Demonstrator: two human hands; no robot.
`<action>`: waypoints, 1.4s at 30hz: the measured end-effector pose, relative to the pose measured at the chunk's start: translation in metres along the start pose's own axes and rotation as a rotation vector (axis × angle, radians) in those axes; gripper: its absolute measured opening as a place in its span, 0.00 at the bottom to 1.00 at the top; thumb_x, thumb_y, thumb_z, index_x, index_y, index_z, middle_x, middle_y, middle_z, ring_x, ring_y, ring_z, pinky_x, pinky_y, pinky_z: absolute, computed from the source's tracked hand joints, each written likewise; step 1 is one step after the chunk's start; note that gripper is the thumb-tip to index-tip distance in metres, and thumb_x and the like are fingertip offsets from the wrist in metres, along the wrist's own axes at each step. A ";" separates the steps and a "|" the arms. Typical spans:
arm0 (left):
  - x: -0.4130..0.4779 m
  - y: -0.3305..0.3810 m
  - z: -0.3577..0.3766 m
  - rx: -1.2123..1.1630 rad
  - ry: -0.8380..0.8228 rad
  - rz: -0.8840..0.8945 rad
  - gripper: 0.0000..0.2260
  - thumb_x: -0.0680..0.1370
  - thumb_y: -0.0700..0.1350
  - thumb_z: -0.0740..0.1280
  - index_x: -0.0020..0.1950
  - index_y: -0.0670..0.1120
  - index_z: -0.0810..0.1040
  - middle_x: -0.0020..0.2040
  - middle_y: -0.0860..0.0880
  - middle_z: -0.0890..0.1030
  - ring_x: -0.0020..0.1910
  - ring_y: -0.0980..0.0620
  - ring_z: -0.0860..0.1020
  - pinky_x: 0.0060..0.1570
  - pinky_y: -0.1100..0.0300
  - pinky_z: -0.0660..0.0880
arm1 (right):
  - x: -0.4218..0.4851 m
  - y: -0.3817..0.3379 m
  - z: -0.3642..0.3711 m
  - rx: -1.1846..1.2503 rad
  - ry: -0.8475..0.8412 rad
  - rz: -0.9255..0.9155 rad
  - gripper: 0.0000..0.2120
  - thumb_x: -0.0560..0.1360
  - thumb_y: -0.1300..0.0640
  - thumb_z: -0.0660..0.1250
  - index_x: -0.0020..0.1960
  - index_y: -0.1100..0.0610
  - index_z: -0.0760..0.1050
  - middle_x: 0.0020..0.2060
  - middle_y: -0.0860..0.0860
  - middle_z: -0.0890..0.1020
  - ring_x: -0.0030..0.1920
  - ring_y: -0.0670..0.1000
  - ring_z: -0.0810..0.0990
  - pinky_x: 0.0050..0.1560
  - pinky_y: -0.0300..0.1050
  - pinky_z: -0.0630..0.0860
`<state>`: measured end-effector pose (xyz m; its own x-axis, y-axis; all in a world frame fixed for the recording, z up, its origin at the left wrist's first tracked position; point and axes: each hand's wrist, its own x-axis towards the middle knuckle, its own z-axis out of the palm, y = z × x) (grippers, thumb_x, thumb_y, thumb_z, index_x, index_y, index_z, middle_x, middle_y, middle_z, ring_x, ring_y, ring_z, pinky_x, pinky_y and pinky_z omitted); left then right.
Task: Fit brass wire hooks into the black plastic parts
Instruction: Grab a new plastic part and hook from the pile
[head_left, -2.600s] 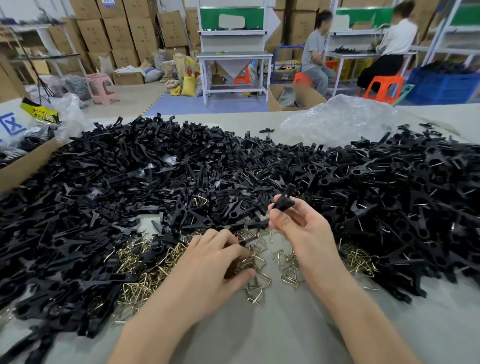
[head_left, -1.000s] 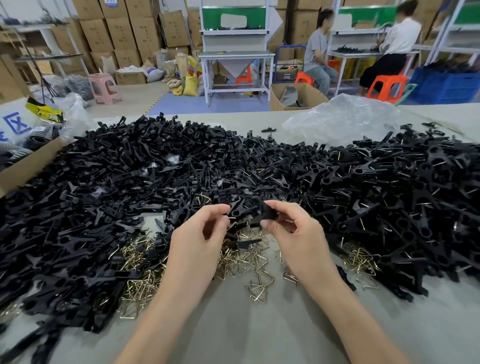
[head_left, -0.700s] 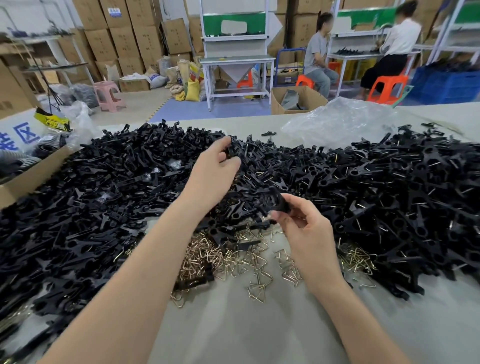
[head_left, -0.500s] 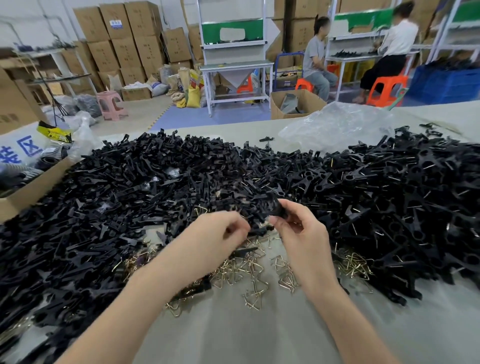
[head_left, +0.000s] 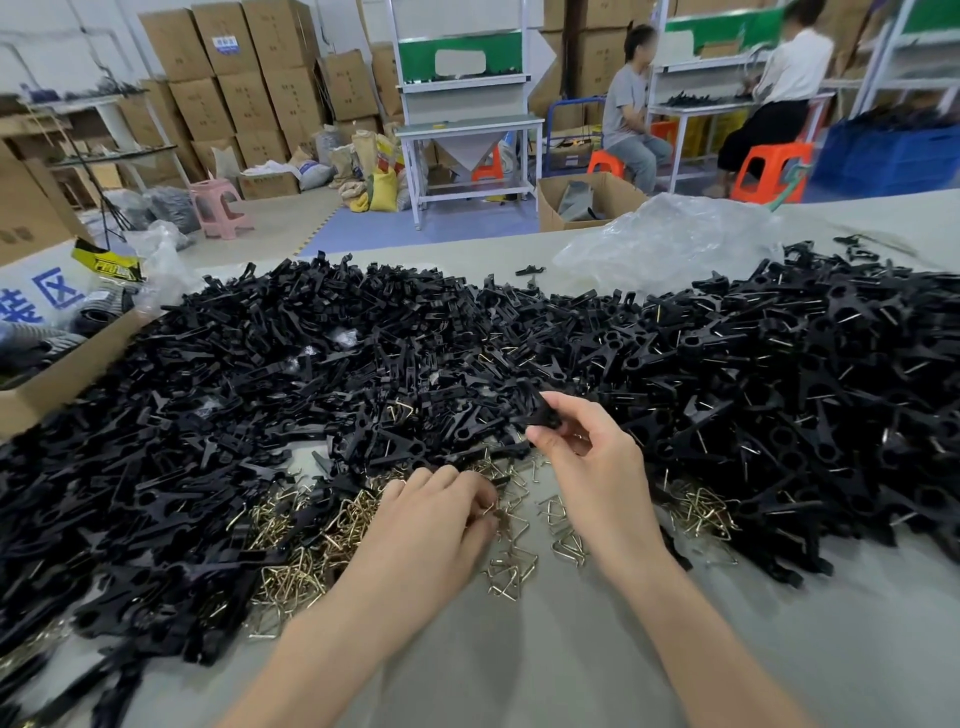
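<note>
A broad heap of black plastic parts (head_left: 322, 364) covers the grey table (head_left: 519, 670) from left to right. Loose brass wire hooks (head_left: 306, 566) lie in front of it, near the table's middle. My right hand (head_left: 592, 462) is raised above the hooks and pinches one black plastic part (head_left: 540, 410) between thumb and fingers. My left hand (head_left: 431, 525) rests palm down on the hook pile, its fingertips closed on a brass wire hook (head_left: 493, 512) among the others. The two hands are apart.
A crumpled clear plastic bag (head_left: 670, 239) lies at the back right of the table. A cardboard box (head_left: 57, 374) stands at the left edge. Beyond the table are workbenches, stacked cartons, stools and two seated people (head_left: 628, 104).
My left hand has dropped from beside the right hand down onto the brass hooks. My right hand still holds the black part, a little higher and to the right.
</note>
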<state>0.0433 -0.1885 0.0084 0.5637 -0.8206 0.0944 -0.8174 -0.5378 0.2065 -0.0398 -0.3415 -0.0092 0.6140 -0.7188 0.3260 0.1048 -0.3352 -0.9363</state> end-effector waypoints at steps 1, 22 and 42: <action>-0.001 0.001 0.000 0.025 -0.006 0.002 0.13 0.83 0.59 0.56 0.66 0.61 0.70 0.58 0.61 0.72 0.62 0.55 0.68 0.61 0.57 0.61 | 0.000 0.000 0.000 -0.002 -0.003 -0.003 0.18 0.77 0.57 0.73 0.51 0.32 0.77 0.47 0.36 0.80 0.49 0.40 0.81 0.48 0.28 0.72; 0.012 -0.003 -0.004 -1.078 0.425 -0.244 0.03 0.80 0.45 0.69 0.49 0.51 0.83 0.42 0.55 0.86 0.43 0.62 0.83 0.43 0.75 0.72 | 0.000 0.003 0.004 -0.064 -0.065 -0.047 0.18 0.77 0.58 0.73 0.53 0.34 0.78 0.51 0.36 0.79 0.53 0.41 0.80 0.54 0.31 0.73; 0.005 0.000 0.000 -1.215 0.390 -0.333 0.07 0.77 0.49 0.71 0.38 0.53 0.82 0.34 0.54 0.80 0.34 0.57 0.73 0.35 0.68 0.71 | -0.010 -0.008 0.011 -0.245 -0.208 -0.171 0.16 0.75 0.63 0.73 0.59 0.46 0.82 0.52 0.37 0.76 0.54 0.39 0.78 0.55 0.28 0.70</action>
<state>0.0464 -0.1928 0.0088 0.8799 -0.4646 0.0996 -0.1225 -0.0191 0.9923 -0.0387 -0.3250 -0.0064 0.7527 -0.5087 0.4180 0.0447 -0.5940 -0.8032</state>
